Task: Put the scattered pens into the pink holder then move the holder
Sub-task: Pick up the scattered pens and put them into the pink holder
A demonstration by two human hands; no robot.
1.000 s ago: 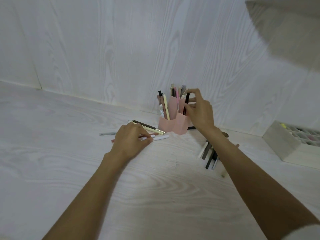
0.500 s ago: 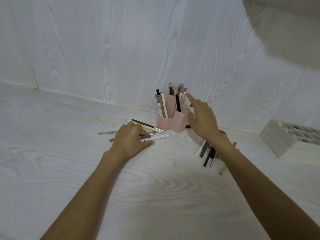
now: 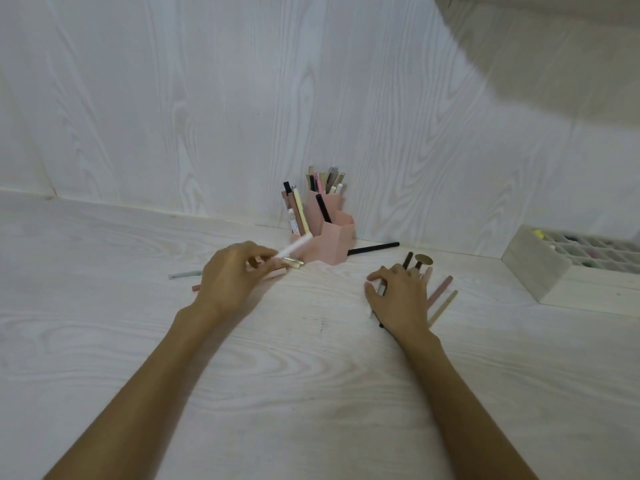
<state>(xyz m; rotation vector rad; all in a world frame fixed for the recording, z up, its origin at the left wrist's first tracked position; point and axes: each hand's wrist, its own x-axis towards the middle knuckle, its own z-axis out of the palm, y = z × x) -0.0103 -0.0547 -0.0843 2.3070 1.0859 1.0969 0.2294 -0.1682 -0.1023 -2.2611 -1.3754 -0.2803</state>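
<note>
Our left hand (image 3: 235,278) grips a white pen (image 3: 293,249) between thumb and fingertips, its free end raised toward one o'clock, at the pink holder (image 3: 329,244); we judge this tilt prepares the drop into a front compartment. A gold-tipped pen (image 3: 292,261) lies under the same fingers, but we cannot tell if it is also held. Our right hand (image 3: 398,296) curls down over a bundle of pens (image 3: 438,294) at the holder's five o'clock, the fingers closing on one or two; whether any is lifted we cannot tell. The holder stands upright at twelve o'clock on the worktop (image 3: 311,375), against the wall (image 3: 207,98), already with many pens inside. A black pen (image 3: 374,248) lies just beside it at three o'clock. At the left hand's nine o'clock a pale green pen (image 3: 183,274) and a pink pen (image 3: 196,288) still lie loose. Far at three o'clock sits a wooden compartment box (image 3: 540,268).
</note>
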